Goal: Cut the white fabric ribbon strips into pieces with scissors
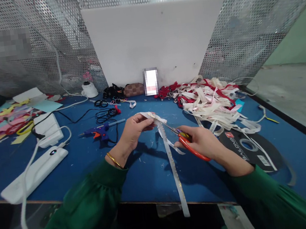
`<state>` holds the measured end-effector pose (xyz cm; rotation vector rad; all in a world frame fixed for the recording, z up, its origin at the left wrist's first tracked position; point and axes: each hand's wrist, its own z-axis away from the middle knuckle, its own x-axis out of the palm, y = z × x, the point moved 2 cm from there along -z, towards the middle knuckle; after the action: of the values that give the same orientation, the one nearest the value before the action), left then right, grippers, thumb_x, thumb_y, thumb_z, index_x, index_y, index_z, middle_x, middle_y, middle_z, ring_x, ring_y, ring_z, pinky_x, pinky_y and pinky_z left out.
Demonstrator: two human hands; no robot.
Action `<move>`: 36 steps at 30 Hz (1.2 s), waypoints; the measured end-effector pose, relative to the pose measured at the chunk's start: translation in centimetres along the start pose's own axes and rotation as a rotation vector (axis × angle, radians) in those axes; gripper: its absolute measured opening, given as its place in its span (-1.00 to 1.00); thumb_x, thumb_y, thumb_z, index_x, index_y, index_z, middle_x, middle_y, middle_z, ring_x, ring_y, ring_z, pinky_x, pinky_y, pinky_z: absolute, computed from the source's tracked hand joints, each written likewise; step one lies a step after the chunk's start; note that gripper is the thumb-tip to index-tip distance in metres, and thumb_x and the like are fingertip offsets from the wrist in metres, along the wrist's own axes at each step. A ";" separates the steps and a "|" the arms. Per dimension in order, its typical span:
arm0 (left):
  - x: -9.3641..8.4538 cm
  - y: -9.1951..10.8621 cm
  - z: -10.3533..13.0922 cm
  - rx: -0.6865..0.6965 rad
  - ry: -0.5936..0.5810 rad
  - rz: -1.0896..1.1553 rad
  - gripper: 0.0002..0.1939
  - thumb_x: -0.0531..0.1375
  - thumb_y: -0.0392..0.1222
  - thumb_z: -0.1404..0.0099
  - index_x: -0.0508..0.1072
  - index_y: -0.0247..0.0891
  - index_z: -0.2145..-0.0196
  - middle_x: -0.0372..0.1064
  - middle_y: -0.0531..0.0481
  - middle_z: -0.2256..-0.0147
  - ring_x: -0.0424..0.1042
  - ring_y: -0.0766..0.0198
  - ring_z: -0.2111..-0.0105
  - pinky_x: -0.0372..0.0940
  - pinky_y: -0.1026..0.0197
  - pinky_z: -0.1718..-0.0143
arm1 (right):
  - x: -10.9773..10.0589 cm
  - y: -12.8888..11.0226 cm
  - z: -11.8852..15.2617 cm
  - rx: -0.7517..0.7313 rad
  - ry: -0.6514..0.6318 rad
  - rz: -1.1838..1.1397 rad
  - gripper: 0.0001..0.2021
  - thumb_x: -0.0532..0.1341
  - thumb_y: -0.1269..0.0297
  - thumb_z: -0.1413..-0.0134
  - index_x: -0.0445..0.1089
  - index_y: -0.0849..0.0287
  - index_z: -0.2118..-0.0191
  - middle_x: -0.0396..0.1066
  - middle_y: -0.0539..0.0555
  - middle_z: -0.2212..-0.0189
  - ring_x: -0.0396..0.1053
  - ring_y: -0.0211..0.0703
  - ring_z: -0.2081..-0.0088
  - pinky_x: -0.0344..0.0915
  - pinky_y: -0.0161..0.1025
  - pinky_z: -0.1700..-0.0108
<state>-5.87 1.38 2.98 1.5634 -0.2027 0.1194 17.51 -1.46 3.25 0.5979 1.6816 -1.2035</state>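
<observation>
Between the thumb and fingers of my left hand (134, 130) is pinched a white ribbon (171, 161). One long tail of it, with gold marks, hangs over the table's front edge, and a shorter end curls to the right. My right hand (201, 140) is closed round the red handles of a pair of scissors (186, 144). The scissor blades point up and left, reaching the ribbon right beside my left fingertips. Whether the blades are parted is too small to tell.
A blue glue gun (100, 132) lies left of my hands, near a white power bank (36, 173) and cables. To the right are a heap of cream and red ribbons (207, 101) and a black ribbon spool (259, 149). A white board (160, 38) stands behind the blue table (93, 175).
</observation>
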 end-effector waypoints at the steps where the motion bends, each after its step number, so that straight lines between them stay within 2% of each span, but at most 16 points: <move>1: -0.1 0.0 -0.1 0.006 0.008 0.005 -0.66 0.45 -0.16 -0.01 0.65 -0.29 0.22 0.60 -0.07 0.29 0.54 0.28 0.37 0.42 0.22 0.25 | 0.0 0.0 0.0 0.001 0.000 0.004 -0.54 0.18 -0.24 -0.13 0.45 0.07 0.16 0.43 -0.01 0.51 0.32 -0.16 0.49 0.01 -0.28 0.43; 9: 0.2 0.0 -0.1 0.049 0.041 0.002 -0.64 0.47 -0.23 0.07 0.64 -0.31 0.24 0.60 -0.06 0.33 0.52 0.29 0.38 0.44 0.18 0.21 | 0.2 -0.1 0.1 -0.028 0.026 0.054 -0.50 0.20 -0.20 -0.14 0.44 0.09 0.00 0.52 0.05 0.41 0.44 -0.07 0.39 0.05 -0.28 0.41; 13: 0.6 -0.2 0.1 0.054 0.028 -0.023 -0.64 0.46 -0.26 0.07 0.65 -0.31 0.24 0.60 -0.06 0.33 0.53 0.27 0.37 0.45 0.20 0.25 | 0.4 -0.2 0.1 -0.027 0.016 0.052 -0.48 0.20 -0.18 -0.14 0.42 0.10 -0.04 0.53 0.05 0.39 0.45 -0.06 0.38 0.08 -0.27 0.39; 20: 0.8 -0.3 0.2 0.046 0.012 0.019 -0.65 0.46 -0.26 0.06 0.65 -0.29 0.23 0.60 -0.03 0.33 0.54 0.28 0.37 0.46 0.22 0.27 | 0.2 -0.7 0.4 0.001 -0.010 0.012 -0.56 0.18 -0.18 -0.15 0.44 0.08 0.09 0.44 -0.02 0.51 0.35 -0.15 0.49 0.02 -0.28 0.43; 27: 0.7 -0.3 0.2 0.030 0.010 0.037 -0.59 0.46 -0.27 0.05 0.63 -0.28 0.16 0.60 -0.03 0.32 0.52 0.28 0.36 0.46 0.19 0.23 | 0.4 -0.7 0.3 -0.010 -0.016 -0.048 -0.59 0.17 -0.20 -0.16 0.41 0.08 0.25 0.37 -0.05 0.55 0.27 -0.20 0.52 0.00 -0.28 0.44; 32: 1.0 -0.4 0.5 0.042 -0.004 0.005 -0.61 0.44 -0.29 0.03 0.64 -0.28 0.17 0.58 -0.03 0.32 0.52 0.27 0.34 0.47 0.16 0.21 | 0.6 -0.7 0.3 -0.026 -0.012 -0.036 -0.55 0.19 -0.19 -0.16 0.41 0.09 0.08 0.44 -0.02 0.47 0.35 -0.15 0.46 0.04 -0.28 0.41; 36: 1.3 -0.6 0.6 0.040 -0.023 -0.028 -0.62 0.43 -0.30 0.02 0.64 -0.29 0.17 0.58 -0.05 0.31 0.52 0.24 0.33 0.48 0.12 0.20 | 0.6 -0.7 0.3 -0.026 -0.005 -0.009 -0.54 0.19 -0.19 -0.16 0.42 0.09 0.07 0.46 0.00 0.46 0.38 -0.12 0.44 0.04 -0.28 0.41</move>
<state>-4.55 0.69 2.66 1.6076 -0.1975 0.0842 16.84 -2.07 3.03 0.5715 1.6955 -1.1872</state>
